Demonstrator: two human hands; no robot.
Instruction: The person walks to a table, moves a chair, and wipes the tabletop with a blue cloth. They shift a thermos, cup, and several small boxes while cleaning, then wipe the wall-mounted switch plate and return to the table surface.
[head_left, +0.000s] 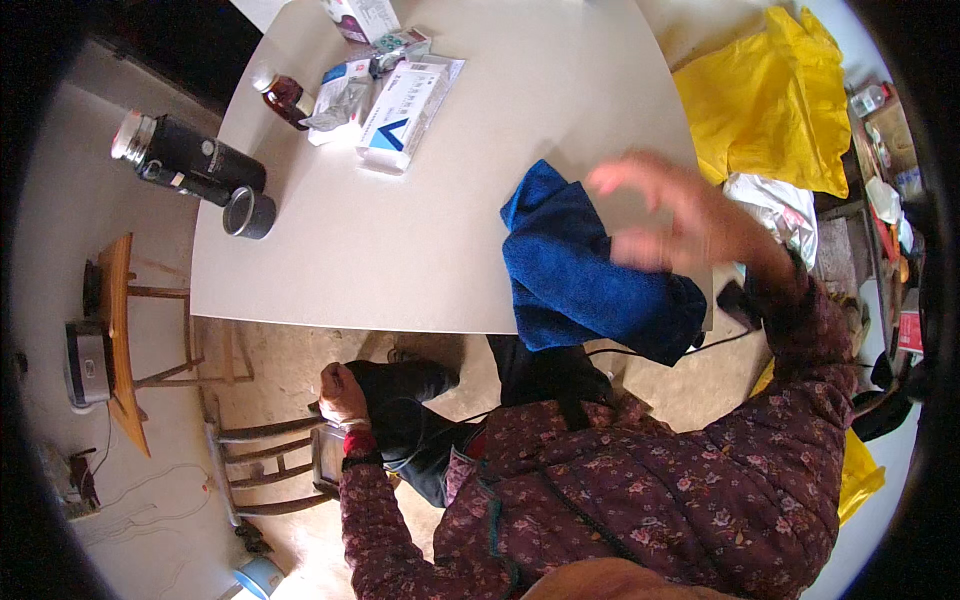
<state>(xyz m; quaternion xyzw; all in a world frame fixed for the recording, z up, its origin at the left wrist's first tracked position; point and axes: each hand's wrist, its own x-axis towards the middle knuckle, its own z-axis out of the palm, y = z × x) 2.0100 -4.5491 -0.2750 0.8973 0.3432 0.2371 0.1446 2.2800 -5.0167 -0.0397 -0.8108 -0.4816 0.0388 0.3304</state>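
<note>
A crumpled blue towel (577, 262) lies at the near right part of the pale table (315, 262), partly hanging over its edge. Just above the towel's right side is my right hand (667, 217), blurred, with fingers spread and nothing in them; whether it touches the cloth cannot be told. My left hand (343, 395) is down by my left leg, beyond the table's near edge, its fingers curled in. Nothing shows in that fist.
Medicine boxes (397, 120), a blister pack (401, 45) and a brown bottle (283, 97) stand at the table's far left. A black thermos flask (202, 157) and a cup (250, 213) are at its left edge. A wooden chair (277, 433) is below left; yellow bags (772, 105) lie right.
</note>
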